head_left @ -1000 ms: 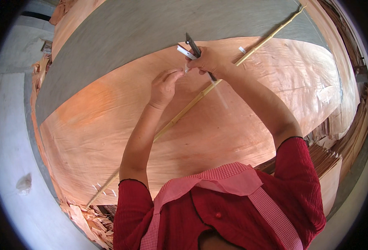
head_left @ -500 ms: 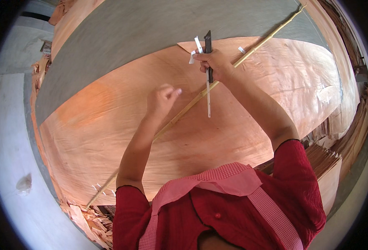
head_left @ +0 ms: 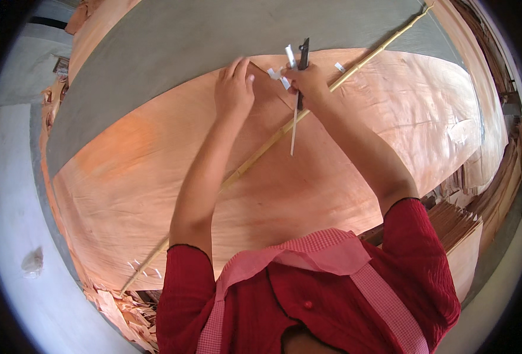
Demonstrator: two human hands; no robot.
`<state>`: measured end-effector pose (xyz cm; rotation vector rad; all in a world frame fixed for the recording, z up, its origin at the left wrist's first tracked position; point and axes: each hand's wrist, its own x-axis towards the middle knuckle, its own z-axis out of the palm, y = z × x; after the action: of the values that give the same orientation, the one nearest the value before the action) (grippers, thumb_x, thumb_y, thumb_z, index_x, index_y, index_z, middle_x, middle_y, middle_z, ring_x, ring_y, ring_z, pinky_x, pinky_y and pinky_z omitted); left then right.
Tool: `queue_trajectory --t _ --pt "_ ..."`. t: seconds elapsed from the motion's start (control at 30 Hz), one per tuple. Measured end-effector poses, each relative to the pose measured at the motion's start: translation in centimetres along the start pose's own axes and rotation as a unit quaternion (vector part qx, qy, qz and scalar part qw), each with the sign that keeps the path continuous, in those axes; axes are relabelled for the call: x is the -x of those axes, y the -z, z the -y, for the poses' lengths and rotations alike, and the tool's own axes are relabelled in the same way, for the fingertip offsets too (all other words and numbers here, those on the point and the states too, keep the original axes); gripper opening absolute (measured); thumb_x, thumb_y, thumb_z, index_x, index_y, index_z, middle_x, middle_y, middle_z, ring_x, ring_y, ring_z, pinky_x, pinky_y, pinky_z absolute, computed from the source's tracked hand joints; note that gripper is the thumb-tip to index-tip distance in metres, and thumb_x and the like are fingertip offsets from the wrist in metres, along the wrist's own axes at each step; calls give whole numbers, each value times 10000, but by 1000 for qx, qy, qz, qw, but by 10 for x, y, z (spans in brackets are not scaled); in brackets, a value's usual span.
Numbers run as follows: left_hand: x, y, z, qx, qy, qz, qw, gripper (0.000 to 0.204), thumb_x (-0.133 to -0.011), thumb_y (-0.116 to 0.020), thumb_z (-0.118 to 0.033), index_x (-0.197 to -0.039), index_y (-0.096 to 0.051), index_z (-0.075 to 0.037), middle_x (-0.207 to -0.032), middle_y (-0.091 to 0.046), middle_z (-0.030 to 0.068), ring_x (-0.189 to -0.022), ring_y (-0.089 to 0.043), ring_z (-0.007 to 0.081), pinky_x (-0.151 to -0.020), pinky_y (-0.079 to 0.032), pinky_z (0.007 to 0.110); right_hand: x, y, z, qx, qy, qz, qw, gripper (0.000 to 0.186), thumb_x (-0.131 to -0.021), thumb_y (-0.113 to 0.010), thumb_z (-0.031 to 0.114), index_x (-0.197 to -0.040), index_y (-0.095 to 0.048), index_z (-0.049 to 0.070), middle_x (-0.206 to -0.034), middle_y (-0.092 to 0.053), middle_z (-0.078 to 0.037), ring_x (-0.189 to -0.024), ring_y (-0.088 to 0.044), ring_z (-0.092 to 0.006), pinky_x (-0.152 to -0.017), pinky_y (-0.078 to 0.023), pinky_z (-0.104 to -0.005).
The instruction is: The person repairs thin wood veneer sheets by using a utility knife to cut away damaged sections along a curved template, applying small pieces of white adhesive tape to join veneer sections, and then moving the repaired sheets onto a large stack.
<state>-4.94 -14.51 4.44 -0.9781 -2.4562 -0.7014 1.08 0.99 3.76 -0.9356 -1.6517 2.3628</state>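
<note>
Your right fingers [head_left: 294, 74] grip a black tool [head_left: 304, 53] and white strip [head_left: 293, 133] above the sheet [head_left: 332, 165], your left fingers [head_left: 232, 69] spread, apparently empty, while the split [head_left: 259, 66] between seems partly taped at most.

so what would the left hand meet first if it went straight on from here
The left hand would probably meet the grey surface, just past the edge of the peach-coloured sheet; its height above them is hard to tell.
</note>
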Motion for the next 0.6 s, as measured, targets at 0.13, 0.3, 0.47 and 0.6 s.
queue_trajectory --t 0.13,0.3,0.47,0.6 --pt "1 -33 45 23 -177 144 973 343 -755 -536 -67 -1097 -517 -50 -1145 -511 88 -1113 -442 237 -943 -358 357 -5 -6 9 49 -20 12 999 131 -713 -631 42 -799 -534 23 -595 -466 -30 -463 -419 -110 -401 -348 -251" --pt "3 -43 47 142 -101 125 977 392 -719 -574 -22 -1103 -513 -72 -1130 -522 94 -1088 -460 272 -921 -378 360 -39 -27 -3 254 6 -1 967 219 -691 -671 100 -837 -528 21 -631 -504 -58 -515 -479 -147 -414 -378 -278" --pt "0 -37 42 222 -24 154 963 410 -703 -601 -23 -1099 -512 -77 -1119 -531 95 -1038 -498 275 -898 -400 359 -69 -34 -29 376 79 -40 922 330 -661 -682 234 -871 -583 1 -832 -618 -193 -800 -600 -321 -679 -478 -376" --pt "6 -40 47 154 -102 103 977 317 -719 -605 -67 -1035 -569 -73 -1094 -549 92 -1031 -509 257 -891 -408 353 -67 -36 -31 400 86 -55 911 320 -663 -676 223 -876 -587 1 -848 -614 -203 -828 -593 -335 -712 -473 -384"
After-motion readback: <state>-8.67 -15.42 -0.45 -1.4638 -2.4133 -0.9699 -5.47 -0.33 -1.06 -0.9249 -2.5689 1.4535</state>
